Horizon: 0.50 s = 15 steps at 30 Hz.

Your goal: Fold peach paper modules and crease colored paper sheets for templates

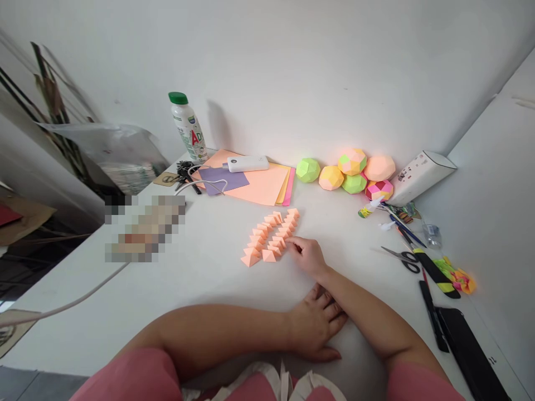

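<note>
Beside the right peach paper row, our right hand!

That row and the left row lie leftward, slanting away to our right. Fingertips bunched, we can't tell if gripping; our left hand, flat, fingers parted, sits farther.

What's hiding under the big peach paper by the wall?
Under the peach paper, a yellow sheet and a pink sheet peek out on the right. The peach paper covers the rest, so I can't tell what else is beneath it.

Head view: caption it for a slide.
Right hand beside two rows of folded peach paper pieces, left hand resting on the white table.
</note>
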### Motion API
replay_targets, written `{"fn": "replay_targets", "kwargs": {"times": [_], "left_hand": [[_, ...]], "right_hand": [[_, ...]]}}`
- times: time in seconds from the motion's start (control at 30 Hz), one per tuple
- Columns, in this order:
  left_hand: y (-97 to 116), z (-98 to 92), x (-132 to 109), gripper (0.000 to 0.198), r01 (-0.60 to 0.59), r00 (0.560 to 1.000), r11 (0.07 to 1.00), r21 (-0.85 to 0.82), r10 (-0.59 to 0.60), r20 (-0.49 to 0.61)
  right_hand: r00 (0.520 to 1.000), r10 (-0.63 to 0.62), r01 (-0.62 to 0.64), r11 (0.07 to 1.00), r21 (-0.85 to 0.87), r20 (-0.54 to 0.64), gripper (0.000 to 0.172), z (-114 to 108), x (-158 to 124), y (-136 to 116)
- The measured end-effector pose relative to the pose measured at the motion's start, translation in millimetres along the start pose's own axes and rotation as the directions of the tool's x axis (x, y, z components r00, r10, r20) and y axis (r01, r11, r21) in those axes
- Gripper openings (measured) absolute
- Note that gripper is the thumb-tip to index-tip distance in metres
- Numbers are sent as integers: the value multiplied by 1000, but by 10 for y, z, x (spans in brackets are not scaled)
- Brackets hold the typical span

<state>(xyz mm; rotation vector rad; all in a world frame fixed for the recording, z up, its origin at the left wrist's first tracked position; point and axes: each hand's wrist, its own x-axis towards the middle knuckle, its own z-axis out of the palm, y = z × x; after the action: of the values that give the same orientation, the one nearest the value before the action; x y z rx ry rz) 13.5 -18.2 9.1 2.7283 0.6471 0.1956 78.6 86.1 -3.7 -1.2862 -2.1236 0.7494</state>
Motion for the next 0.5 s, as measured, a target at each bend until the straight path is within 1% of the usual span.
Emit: {"fn": "replay_targets", "kwargs": {"times": [0.07, 0.17, 0.27, 0.5], "left_hand": [[1, 5, 0, 76, -5, 1000, 1000, -1, 5, -2], [2, 25, -3, 76, -7, 1000, 1000, 3, 7, -9], [-2, 45, -7, 75, -8, 1000, 1000, 9, 8, -26], [-7, 59, -7, 75, -8, 999, 1000, 12, 8, -33]], "right_hand": [[1000, 22, -22, 1000, -3, -10, 31, -3, 8, 16], [998, 59, -60, 998, -15, -23, 40, -20, 46, 57], [997, 82, -82, 996, -28, -6, 44, -47, 92, 81], [991, 118, -116, 993, -33, 59, 44, -69, 120, 80]]}}
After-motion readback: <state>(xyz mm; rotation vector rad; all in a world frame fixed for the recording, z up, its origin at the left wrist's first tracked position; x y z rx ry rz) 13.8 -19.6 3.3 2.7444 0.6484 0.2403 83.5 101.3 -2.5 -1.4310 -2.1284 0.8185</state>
